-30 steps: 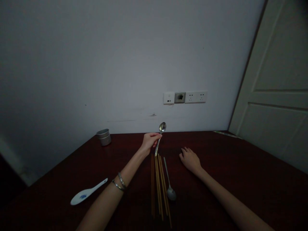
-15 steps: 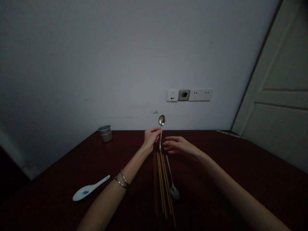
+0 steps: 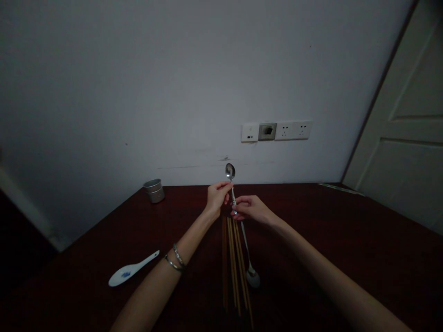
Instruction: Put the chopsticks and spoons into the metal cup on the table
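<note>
A shiny metal spoon (image 3: 230,171) is held up bowl-end first above the far part of the table. My left hand (image 3: 217,195) pinches it just below the bowl. Lower down, the fingers of my right hand (image 3: 249,207) are closed on the end of its handle. Beneath my hands several wooden chopsticks (image 3: 236,267) lie side by side, pointing away from me. Just right of them rests a second metal spoon (image 3: 253,277), its bowl toward me. A white soup spoon (image 3: 125,274) with a blue mark lies left of my left forearm.
A grey metal cup (image 3: 154,191) stands at the back left of the dark red table (image 3: 297,221). Behind it rises a wall with a row of sockets (image 3: 293,131). A flat strip (image 3: 341,188) lies at the back right, near a pale door (image 3: 411,161).
My right hand has moved in to the left and closed on the spoon's handle end. The spoon's bowl has tipped slightly left. The view has shifted a little.
</note>
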Motion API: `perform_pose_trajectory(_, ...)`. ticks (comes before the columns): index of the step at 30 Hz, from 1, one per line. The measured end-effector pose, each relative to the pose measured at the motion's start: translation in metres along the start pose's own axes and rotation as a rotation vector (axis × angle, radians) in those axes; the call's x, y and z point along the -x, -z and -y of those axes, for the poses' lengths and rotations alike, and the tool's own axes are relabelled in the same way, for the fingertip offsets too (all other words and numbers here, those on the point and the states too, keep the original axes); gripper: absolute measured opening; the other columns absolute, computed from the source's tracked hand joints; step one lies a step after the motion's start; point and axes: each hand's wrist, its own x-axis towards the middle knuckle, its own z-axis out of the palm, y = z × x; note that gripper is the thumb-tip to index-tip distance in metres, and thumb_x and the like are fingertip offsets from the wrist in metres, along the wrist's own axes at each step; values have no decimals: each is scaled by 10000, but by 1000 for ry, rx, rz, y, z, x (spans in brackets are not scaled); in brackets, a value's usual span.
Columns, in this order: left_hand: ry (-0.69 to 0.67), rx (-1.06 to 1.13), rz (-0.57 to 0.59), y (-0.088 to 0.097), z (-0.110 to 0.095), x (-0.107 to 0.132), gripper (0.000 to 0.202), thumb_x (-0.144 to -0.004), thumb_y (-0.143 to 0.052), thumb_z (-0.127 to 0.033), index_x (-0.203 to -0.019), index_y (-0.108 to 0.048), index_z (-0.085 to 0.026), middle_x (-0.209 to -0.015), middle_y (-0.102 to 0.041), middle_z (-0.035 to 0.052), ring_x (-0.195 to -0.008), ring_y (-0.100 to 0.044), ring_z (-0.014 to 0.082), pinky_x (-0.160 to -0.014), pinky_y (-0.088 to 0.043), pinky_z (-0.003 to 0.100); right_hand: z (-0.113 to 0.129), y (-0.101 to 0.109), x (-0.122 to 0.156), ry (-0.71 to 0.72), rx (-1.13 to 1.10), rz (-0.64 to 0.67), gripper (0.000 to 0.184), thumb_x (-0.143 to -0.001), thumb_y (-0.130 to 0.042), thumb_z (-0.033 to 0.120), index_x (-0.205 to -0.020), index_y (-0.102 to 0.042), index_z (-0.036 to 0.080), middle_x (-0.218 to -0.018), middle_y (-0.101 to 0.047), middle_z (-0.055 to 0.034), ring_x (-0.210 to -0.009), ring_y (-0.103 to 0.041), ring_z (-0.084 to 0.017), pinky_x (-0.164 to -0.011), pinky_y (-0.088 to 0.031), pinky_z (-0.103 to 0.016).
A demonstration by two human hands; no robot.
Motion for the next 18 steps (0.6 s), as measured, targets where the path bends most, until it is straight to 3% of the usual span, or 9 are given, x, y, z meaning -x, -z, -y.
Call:
perform_pose_trajectory(3,-128,-148,-76,2,-3,3,278,-676,-587,-370,-767,-626,-110,-524,-550,-11,-340,-376,41,-349,-266,182,3,9,-1,42,59,-57,71,-710,-575,175,-765,-552,135,-605,-636,-20,-482,-585,-82,-488,-488,-187)
perform_pose_trajectory(6,-411,-373,-103,5,-12,11,208,-715,-557,-320,-777,-636,-137,-696,-614,34,-491,-494,76,-468,-373,193,5,18,0,117,192,-119,62,-711,-544,177,-752,-551,131,-591,-619,-12,-456,-555,-75,-467,-460,-186)
perform_pose_trajectory(8,-613,-542,45,7,-20,17,175,-744,-530,-258,-839,-642,-164,-831,-626,59,-693,-562,118,-609,-421,209,7,23,2,182,331,-133,71,-703,-527,174,-743,-563,128,-588,-610,-9,-459,-545,-78,-466,-442,-188)
perform_pose_trajectory(10,-731,-677,253,8,-26,23,217,-765,-494,-195,-934,-630,-184,-989,-605,77,-880,-556,148,-731,-417,234,10,26,6,237,487,-133,92,-703,-502,177,-729,-576,128,-582,-605,-8,-466,-544,-87,-466,-422,-190)
perform_pose_trajectory(13,-749,-804,425,8,-30,27,309,-773,-461,-146,-1052,-587,-190,-1136,-542,94,-969,-530,171,-787,-395,267,17,30,12,314,718,-154,157,-733,-460,215,-688,-585,131,-542,-587,-3,-474,-537,-98,-465,-381,-193)
perform_pose_trajectory(18,-644,-919,472,6,-28,27,316,-769,-456,-152,-1053,-591,-182,-1082,-568,106,-894,-543,189,-718,-390,279,27,35,18,422,990,-199,221,-764,-437,244,-695,-617,137,-581,-605,-23,-515,-505,-110,-500,-342,-215)
